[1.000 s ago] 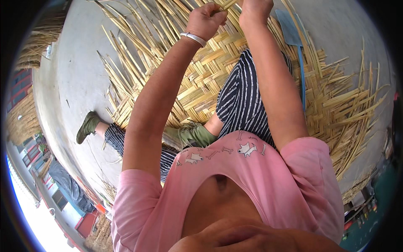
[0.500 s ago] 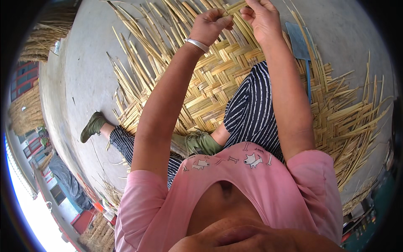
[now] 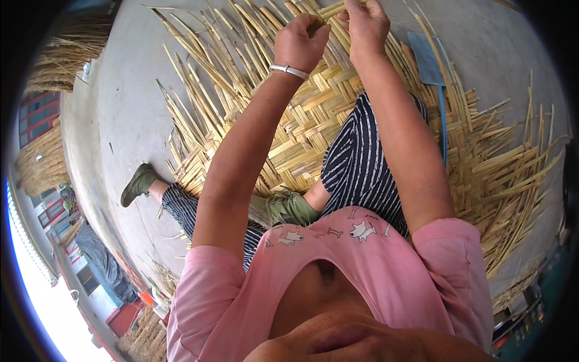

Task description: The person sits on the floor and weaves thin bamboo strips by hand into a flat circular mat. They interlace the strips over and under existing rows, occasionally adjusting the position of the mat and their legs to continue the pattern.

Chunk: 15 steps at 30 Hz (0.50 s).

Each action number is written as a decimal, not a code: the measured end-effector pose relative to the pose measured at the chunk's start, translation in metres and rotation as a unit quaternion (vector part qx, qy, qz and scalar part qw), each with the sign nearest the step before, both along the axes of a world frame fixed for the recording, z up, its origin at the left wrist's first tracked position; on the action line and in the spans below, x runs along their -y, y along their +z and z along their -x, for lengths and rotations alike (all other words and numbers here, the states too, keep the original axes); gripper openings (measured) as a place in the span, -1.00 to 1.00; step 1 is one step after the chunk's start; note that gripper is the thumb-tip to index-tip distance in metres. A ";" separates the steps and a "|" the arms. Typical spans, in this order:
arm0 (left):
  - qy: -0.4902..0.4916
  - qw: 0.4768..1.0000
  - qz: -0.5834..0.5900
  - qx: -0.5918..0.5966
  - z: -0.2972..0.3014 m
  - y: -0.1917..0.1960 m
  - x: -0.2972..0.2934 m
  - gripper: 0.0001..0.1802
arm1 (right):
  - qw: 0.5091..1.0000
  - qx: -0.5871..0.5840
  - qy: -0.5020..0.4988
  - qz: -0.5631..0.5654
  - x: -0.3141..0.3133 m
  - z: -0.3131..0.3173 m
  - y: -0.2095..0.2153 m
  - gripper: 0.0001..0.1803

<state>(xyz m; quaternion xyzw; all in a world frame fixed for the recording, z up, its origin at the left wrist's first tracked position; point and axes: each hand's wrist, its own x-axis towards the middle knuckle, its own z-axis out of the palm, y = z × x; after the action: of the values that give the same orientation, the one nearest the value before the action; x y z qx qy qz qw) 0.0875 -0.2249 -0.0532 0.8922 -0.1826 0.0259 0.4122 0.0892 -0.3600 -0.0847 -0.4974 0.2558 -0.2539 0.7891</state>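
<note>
A woven mat of flat yellow reed strips [image 3: 307, 123] lies spread on the floor under and in front of my legs, with loose strip ends fanning out beyond its far edge. My left hand [image 3: 301, 43], with a silver bangle [image 3: 289, 71] at its wrist, is closed in a pinch over the far part of the mat. Close by on its right, my right hand [image 3: 366, 27] is closed too. A pale reed strip [image 3: 335, 8] stretches between the two hands at the top of the view. Their fingertips partly hide it.
A blue-handled tool with a flat grey head [image 3: 429, 58] lies on the mat at the right. My green shoes [image 3: 139, 184] rest at the mat's left and on it. Straw bundles [image 3: 42, 160] stand along the far left, beyond the concrete floor [image 3: 120, 114].
My left hand has turned slightly, its fingers curled more out of sight. Both hands stay close together at the mat's far part. The view has shifted a little.
</note>
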 end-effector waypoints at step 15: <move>-0.087 0.978 0.052 -0.180 -0.020 0.010 -0.015 -0.53 | 0.952 -0.004 -0.034 0.303 -0.010 0.011 0.012 -0.75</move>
<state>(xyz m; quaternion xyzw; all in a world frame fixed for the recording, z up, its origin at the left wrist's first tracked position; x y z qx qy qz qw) 0.1076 -0.2098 -0.0428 0.8402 -0.1810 -0.1613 0.4850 0.0785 -0.3504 -0.0724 -0.7049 0.1871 -0.3441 0.5913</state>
